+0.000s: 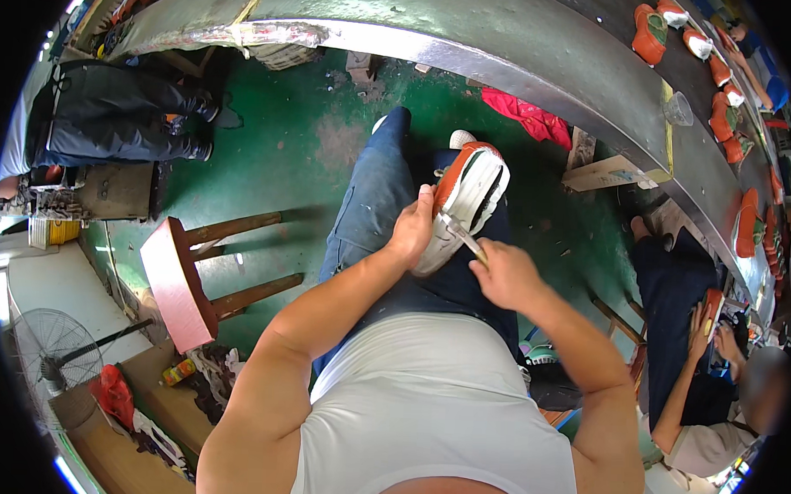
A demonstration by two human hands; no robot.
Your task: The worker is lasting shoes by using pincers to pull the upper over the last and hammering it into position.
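Note:
Across my lap lies a shoe (483, 182) with an orange upper, its white sole turned up and dark grooves showing in it. My left hand (412, 231) is closed around the shoe's left side, with the thumb along the sole edge. A small hammer (467, 241) with a metal head and a light handle is gripped in my right hand (509, 276). The hammer head is at the middle of the sole, close to my left fingers; whether it touches cannot be made out. The lower left side of the shoe is partly hidden by my left hand.
A long grey workbench (472, 62) curves ahead, carrying several orange shoes (651, 34) at the right. A wooden stool (181, 283) stands left, near a fan (56, 357). One person stands at left; another at right handles a shoe (712, 309). Red cloth (529, 115) hangs beneath the bench.

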